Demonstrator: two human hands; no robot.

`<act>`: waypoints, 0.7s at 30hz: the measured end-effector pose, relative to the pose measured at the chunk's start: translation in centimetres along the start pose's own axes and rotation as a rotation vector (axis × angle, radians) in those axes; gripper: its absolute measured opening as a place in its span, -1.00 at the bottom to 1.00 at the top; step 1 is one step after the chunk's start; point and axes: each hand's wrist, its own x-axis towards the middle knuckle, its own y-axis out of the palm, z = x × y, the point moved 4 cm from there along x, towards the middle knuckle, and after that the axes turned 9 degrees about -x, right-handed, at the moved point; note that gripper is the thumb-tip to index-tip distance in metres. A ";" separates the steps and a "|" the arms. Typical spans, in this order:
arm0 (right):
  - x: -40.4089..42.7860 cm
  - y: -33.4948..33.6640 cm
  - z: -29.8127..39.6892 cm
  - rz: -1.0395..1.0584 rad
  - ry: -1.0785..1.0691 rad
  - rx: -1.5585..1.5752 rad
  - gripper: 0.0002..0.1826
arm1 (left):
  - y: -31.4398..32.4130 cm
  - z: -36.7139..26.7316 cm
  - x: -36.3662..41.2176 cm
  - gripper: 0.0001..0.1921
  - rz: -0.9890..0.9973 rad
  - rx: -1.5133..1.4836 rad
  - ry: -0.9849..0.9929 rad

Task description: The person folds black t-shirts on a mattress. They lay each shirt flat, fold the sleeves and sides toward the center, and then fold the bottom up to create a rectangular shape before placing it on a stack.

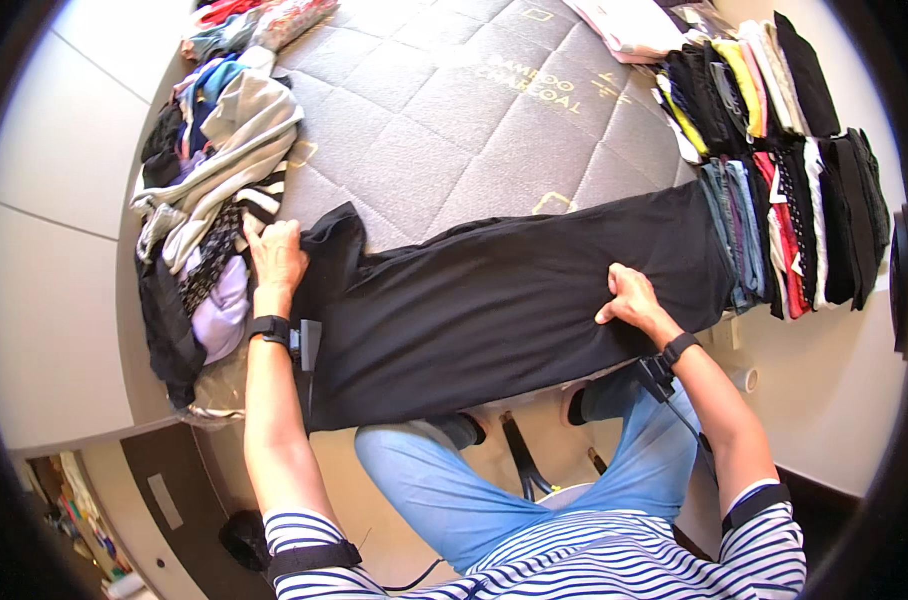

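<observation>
A long black garment point(491, 300) lies spread across the near edge of a grey quilted mattress point(424, 127), its surface lightly wrinkled. My left hand point(277, 259) is at the garment's left end, beside the loose clothes; whether its fingers pinch the cloth cannot be told. Toward the garment's right part, my right hand point(628, 296) rests on the fabric with thumb and fingers apart. The right end of the black cloth touches a row of folded jeans point(735, 232).
A heap of loose clothes point(229, 142) runs along the left side. Folded clothes point(836, 217) stand in two rows at the right, with a pink folded item point(634, 34) behind. White cabinet panels point(56, 150) border the left. Below the mattress edge are my knees and a chair.
</observation>
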 end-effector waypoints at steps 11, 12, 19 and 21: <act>0.3 0.2 -0.5 -0.046 -0.034 0.020 -0.41 | -10.4 -12.2 -9.2 -0.57 -0.013 -0.275 -0.117; 0.3 0.3 -0.7 -0.044 -0.017 0.026 -0.42 | -9.9 -13.8 -10.4 -0.53 0.060 -0.358 -0.131; 0.1 0.1 -0.3 -0.038 -0.034 0.048 -0.42 | -5.7 -17.0 -17.8 -0.53 0.126 -0.530 -0.273; 0.3 0.4 -0.7 -0.035 -0.023 0.059 -0.42 | -5.7 -16.5 -18.3 -0.56 0.143 -0.512 -0.304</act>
